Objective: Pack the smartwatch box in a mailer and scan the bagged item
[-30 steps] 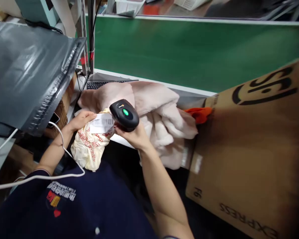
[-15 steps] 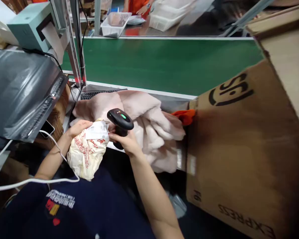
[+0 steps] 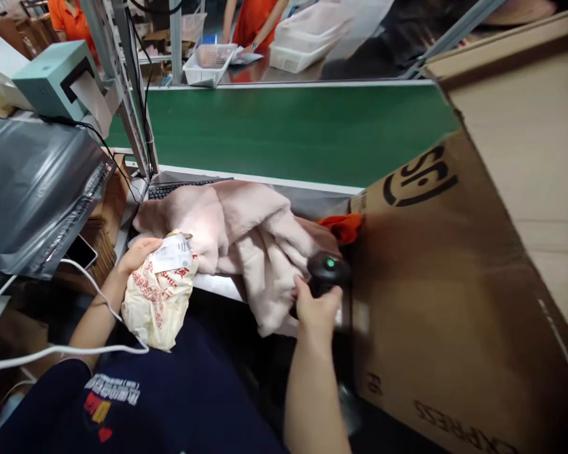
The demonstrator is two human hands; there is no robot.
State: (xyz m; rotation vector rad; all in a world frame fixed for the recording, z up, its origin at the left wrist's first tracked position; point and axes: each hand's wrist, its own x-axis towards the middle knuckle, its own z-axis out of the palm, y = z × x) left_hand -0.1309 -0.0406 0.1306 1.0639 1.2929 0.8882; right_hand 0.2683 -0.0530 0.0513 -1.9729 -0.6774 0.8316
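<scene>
My left hand (image 3: 135, 255) grips a cream plastic parcel (image 3: 158, 293) with red print and a white barcode label (image 3: 173, 252) on top, held just above my lap. My right hand (image 3: 318, 309) is closed round a black handheld barcode scanner (image 3: 328, 272) with a green light, down at the right beside the big cardboard box (image 3: 454, 296). Between my hands a pale pink fluffy garment (image 3: 246, 233) lies heaped over the bench edge.
A green conveyor belt (image 3: 288, 129) runs behind the bench. Grey poly mailers (image 3: 28, 189) lie on a shelf at left, a teal label printer (image 3: 47, 79) above them, a keyboard (image 3: 170, 188) behind the garment. An orange cloth (image 3: 340, 226) touches the box. People in orange work beyond the belt.
My right hand has carried the scanner away from the parcel's label, rightwards and down to the cardboard box. The left hand still holds the parcel. The view has tilted up.
</scene>
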